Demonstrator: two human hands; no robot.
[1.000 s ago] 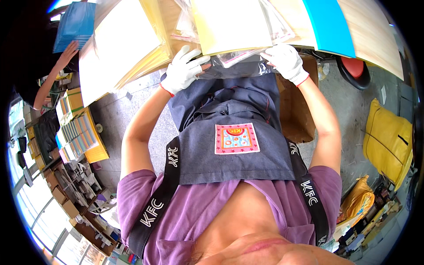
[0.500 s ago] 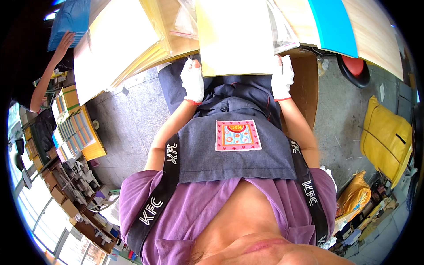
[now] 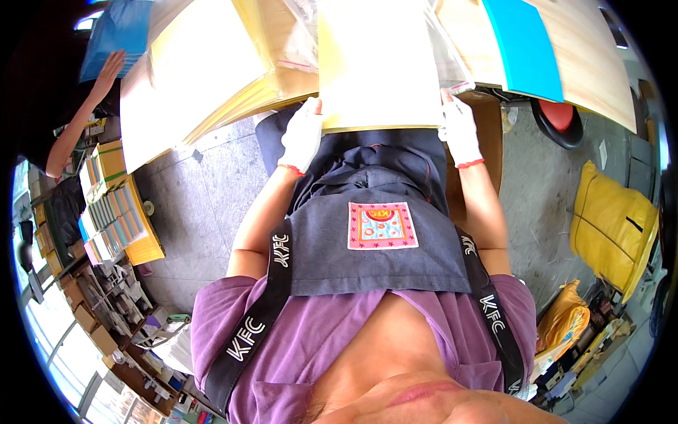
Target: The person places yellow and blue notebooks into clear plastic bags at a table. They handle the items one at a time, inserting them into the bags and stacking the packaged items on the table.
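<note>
Both of my hands wear white gloves with red cuffs and bare fingertips. Between them lies a large pale cream sheet-like piece with a yellowish near edge; glare hides whether it is one board or a thin stack. My left hand is closed on its left edge, close to the near corner. On the opposite edge my right hand grips at about the same height. The piece's near end juts over the table edge above my lap. Clear plastic sleeves lie beside it on the right.
A pile of pale yellow-edged sheets lies to the left, more clear plastic beside it. At the right sits a bright blue slab on the wood-grain table. A co-worker's hand touches a blue stack. Below are a red-and-black stool and yellow sack.
The cream piece has come slightly toward me, both hands staying at its side edges. My right hand has turned a little, its thumb now along the edge. The view has shifted slightly.
</note>
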